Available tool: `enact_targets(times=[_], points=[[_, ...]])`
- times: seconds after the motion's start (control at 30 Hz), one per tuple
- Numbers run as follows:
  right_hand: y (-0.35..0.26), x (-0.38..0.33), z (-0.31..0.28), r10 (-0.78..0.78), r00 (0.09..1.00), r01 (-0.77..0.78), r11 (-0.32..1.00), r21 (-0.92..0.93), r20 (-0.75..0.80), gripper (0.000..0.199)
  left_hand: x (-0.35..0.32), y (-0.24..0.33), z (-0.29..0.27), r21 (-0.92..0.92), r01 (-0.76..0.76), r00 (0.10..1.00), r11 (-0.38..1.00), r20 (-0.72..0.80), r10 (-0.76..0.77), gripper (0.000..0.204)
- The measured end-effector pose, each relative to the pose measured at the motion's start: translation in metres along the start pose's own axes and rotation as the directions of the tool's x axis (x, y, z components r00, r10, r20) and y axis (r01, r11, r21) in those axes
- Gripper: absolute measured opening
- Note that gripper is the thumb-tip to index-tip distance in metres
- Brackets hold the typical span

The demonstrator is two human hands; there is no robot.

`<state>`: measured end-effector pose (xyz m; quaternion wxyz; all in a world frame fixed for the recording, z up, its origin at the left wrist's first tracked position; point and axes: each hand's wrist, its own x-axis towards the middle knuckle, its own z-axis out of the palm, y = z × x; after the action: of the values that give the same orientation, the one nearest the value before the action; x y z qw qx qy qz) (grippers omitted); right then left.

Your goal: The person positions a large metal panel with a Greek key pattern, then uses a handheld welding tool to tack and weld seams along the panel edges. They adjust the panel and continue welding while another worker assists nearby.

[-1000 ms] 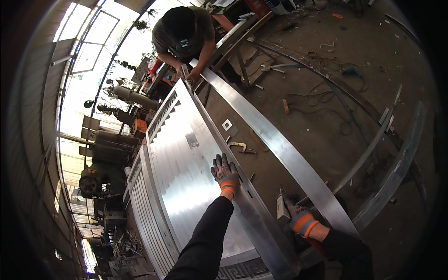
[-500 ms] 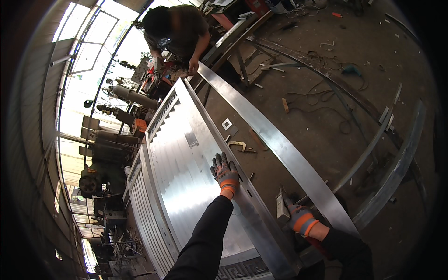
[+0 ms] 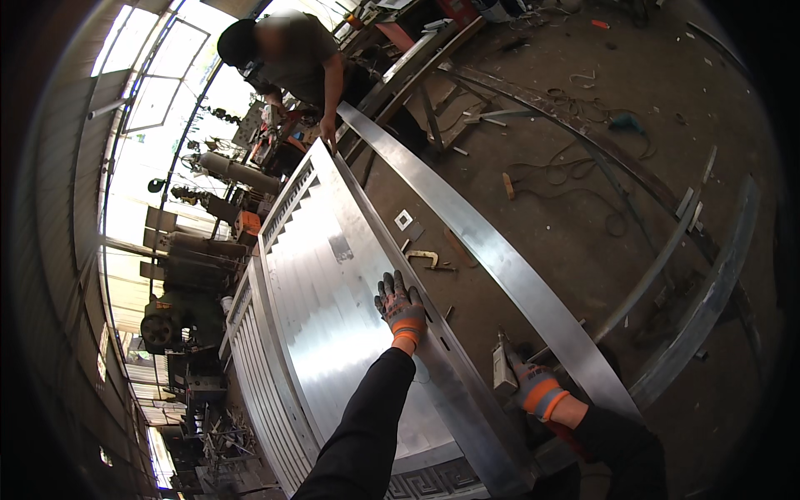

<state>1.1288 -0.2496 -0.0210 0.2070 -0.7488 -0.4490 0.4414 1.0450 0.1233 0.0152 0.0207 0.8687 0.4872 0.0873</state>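
My left hand (image 3: 400, 308), in a grey and orange glove, lies flat with fingers spread on a silver metal gate panel (image 3: 333, 367), near its long right edge. Beyond that edge, at lower right, my gloved right hand (image 3: 537, 389) appears closed round a light-grey boxy tool (image 3: 503, 370) with a narrow tip. Dark fingers blend into the background there, so the exact grip is partly hidden. A long flat metal strip (image 3: 492, 242) runs just right of the panel, passing close to my right hand.
At the panel's far end a person (image 3: 296, 67) stands, one hand by its corner. A C-clamp (image 3: 425, 257) and a square plate (image 3: 403, 220) lie between panel and strip. Curved metal bars (image 3: 708, 308), a drill (image 3: 627, 124) and cables occupy the right. Machinery (image 3: 179, 321) lines the left.
The person at the far end has shifted left, their hand moving from the strip's end to the panel corner. The strip's far end has moved slightly left. Both my hands stay almost still.
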Motion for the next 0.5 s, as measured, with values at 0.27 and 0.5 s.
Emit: enact_targets(times=[0.27,0.5], points=[[-0.0046,-0.0027,-0.0061,0.009,1.000,-0.009,1.000,0.008,0.000,0.119,0.0002,0.0022,-0.0026,-0.001,0.012,1.000,1.000,0.017,-0.012,0.065],[-0.0029,-0.0010,-0.0044,-0.006,1.000,0.006,1.000,0.018,0.002,0.120,0.0012,0.0025,-0.0029,-0.008,0.013,1.000,1.000,0.021,-0.013,0.066]])
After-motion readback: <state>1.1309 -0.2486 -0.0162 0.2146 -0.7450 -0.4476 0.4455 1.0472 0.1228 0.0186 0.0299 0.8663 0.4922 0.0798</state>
